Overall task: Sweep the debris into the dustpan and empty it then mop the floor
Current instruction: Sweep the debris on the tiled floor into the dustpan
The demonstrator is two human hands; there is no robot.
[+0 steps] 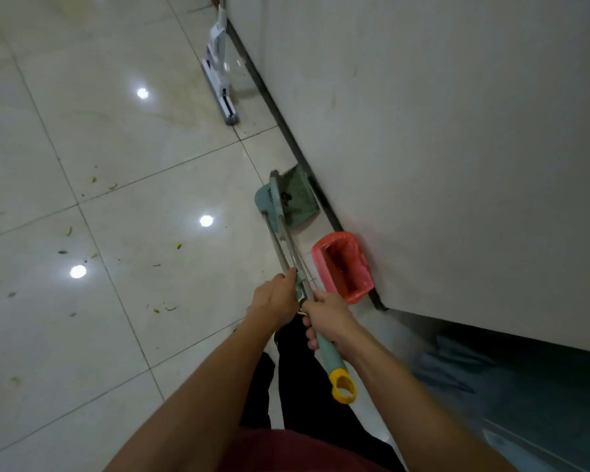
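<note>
Both hands grip handles that run away from the person toward the wall. The left hand (276,298) is curled round the thin metal handle of the pale green plastic dustpan (295,195), which stands on the glossy cream tiled floor (123,131) just beside the dark skirting of the grey wall (440,131). The right hand (327,316) is wrapped round the green broom handle with a yellow loop end (331,356); the two shafts lie almost parallel and close together.

The scattered yellow and green debris (92,255) lies well to the left of the hands — the left one is nearer — so the tools must swing that way. That side is open floor. Right of the dustpan stands a red-lined waste bin (344,267) against the wall; a white flat mop (218,80) leans farther along it — handy later, I judge.
</note>
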